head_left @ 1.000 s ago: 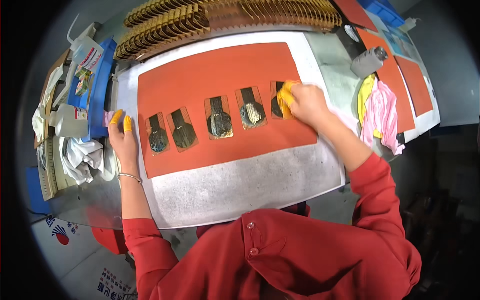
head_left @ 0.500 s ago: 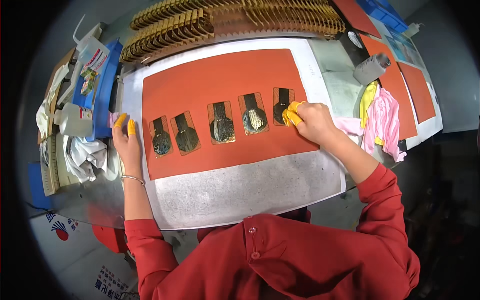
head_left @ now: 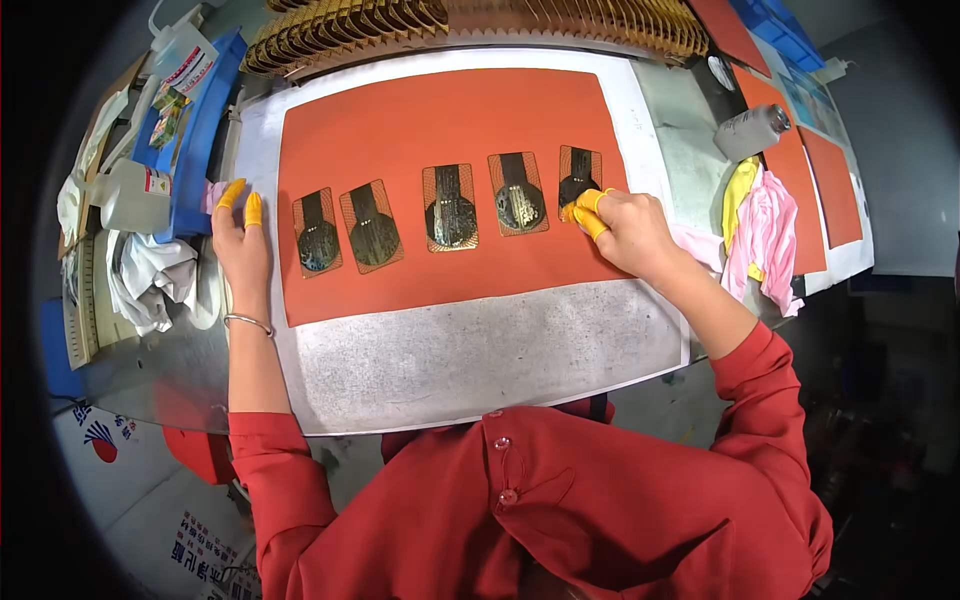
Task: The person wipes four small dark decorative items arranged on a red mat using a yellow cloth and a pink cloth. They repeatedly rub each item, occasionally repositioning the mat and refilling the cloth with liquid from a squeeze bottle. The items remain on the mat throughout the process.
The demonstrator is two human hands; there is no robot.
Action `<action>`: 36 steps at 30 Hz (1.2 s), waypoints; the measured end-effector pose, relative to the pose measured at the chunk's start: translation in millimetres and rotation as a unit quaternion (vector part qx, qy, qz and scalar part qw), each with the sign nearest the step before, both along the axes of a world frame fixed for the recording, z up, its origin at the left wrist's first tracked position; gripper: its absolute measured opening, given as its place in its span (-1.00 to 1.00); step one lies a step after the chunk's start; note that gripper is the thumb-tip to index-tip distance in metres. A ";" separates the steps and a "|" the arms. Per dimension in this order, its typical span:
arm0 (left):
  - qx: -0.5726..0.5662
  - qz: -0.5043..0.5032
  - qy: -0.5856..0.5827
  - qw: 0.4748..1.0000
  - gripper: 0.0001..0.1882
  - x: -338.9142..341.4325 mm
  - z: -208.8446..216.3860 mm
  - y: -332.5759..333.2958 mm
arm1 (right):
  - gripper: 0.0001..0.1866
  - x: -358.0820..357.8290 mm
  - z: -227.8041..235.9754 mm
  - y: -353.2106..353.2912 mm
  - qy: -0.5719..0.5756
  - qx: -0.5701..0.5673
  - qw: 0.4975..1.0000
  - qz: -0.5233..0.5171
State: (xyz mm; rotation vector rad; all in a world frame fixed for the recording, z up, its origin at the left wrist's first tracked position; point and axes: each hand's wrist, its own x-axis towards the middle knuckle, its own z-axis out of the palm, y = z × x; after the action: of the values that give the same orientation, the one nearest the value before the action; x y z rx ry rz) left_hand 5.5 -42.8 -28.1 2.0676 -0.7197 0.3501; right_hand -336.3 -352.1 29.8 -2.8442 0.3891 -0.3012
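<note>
Several flat rectangular pieces, each with a dark paddle shape inside a bronze mesh border, lie in a row on an orange mat (head_left: 400,110). Over the lower end of the rightmost piece (head_left: 581,160) is my right hand (head_left: 635,232), its yellow-covered fingers bent and pressed together. Whatever may be between those fingertips is hidden. My left hand (head_left: 242,250) rests beside the mat's left edge, next to a pink cloth (head_left: 212,195). Its yellow-covered fingers are stretched out and apart, holding nothing. The middle piece (head_left: 451,208) has a shiny, streaked surface.
A slotted rack (head_left: 480,35) runs along the back. At left are a blue tray (head_left: 205,140), a white bottle (head_left: 137,195) and white cloths (head_left: 155,275). A grey bottle (head_left: 752,130) and pink cloth (head_left: 768,235) lie at right.
The whole view has shifted, so the mat and pieces sit higher in the picture. My right hand stays at the rightmost piece; my left hand remains beside the mat's left edge.
</note>
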 end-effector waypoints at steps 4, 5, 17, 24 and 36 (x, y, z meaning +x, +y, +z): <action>-0.008 0.004 0.024 1.000 -0.69 -6.5 6.2 -2.5 | -0.93 2.7 -0.8 -2.2 -0.026 -0.023 0.999 -0.015; -0.003 0.000 0.019 1.000 -0.69 -4.5 3.3 -0.1 | -0.92 0.8 -1.7 -0.3 -0.013 -0.014 1.000 -0.014; 0.001 -0.014 0.020 1.000 -0.69 -13.2 11.9 -4.0 | -0.86 12.5 -1.3 -18.2 -0.011 -0.003 1.000 -0.025; 0.021 0.001 -0.008 1.000 -0.71 -11.7 12.4 -4.2 | -0.83 44.1 2.5 -53.0 0.016 0.025 0.997 -0.075; 0.011 0.005 0.009 1.000 -0.71 -12.5 12.4 -2.9 | -0.82 41.2 -2.0 -46.9 0.036 0.021 0.996 -0.073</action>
State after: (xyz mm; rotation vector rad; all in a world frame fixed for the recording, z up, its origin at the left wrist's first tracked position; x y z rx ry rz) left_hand -7.0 -45.7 -15.7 2.0936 -0.7058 0.3287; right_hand -295.1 -399.0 27.8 -2.7957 0.6116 -0.2165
